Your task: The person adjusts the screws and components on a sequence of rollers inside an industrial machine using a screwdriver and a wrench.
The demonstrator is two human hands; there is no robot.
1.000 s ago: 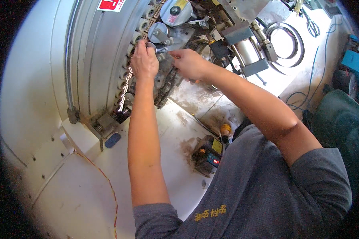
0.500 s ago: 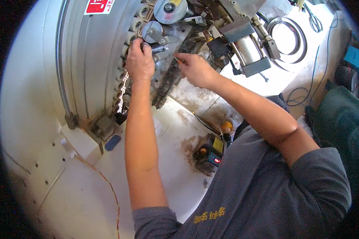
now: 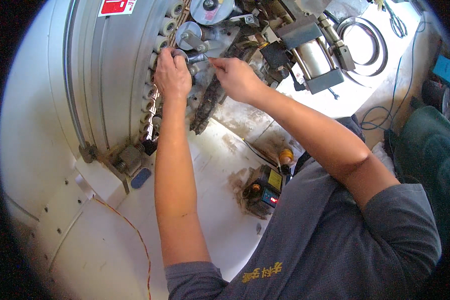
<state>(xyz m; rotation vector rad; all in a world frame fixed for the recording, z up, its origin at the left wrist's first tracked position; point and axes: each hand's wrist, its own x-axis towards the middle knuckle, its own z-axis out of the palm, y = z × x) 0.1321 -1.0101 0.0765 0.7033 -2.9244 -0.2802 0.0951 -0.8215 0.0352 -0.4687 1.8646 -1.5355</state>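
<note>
At the upper middle of the head view, my left hand has its fingers curled round a small metal roller beside a chain of white rollers. My right hand is just to its right, closed on a thin tool. In the earlier frame the tool shows a slim metal shaft and a bit of orange handle, like a screwdriver; now my fingers hide most of it. The tool's tip points at the roller's end. Above are a silver disc with a small crank arm and a larger silver disc.
A large grey curved drum fills the left. A pneumatic cylinder juts out at upper right, with coiled black rings behind it. Below are a white machine panel and a small control box with a lit display.
The view has shifted slightly, and the drum and rollers sit a little further up and left. My right hand has moved slightly left, closer to the left hand; both keep their grip.
</note>
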